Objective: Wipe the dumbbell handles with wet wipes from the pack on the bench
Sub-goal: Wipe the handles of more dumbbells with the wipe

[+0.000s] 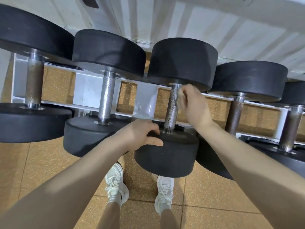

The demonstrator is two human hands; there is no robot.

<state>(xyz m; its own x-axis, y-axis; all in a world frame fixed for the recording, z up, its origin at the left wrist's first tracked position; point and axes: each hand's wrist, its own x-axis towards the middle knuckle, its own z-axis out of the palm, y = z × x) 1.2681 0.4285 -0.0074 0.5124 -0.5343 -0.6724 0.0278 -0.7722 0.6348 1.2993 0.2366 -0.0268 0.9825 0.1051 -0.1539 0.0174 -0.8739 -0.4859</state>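
Note:
Several black dumbbells lie across a white rack (89, 90). The middle dumbbell has a rust-speckled metal handle (171, 111). My right hand (193, 106) is blurred beside the upper part of that handle and holds a crumpled white wet wipe (182, 95) against it. My left hand (142, 134) grips the near black head (168, 156) of the same dumbbell, fingers curled over its top edge. The wipe pack and the bench are out of view.
A dumbbell with a shiny knurled handle (107, 96) lies to the left, and rusty-handled ones lie at the far left (33, 83) and to the right (236, 113). A white wall (214, 22) runs behind. My white sneakers (115, 182) stand on the cork-coloured floor.

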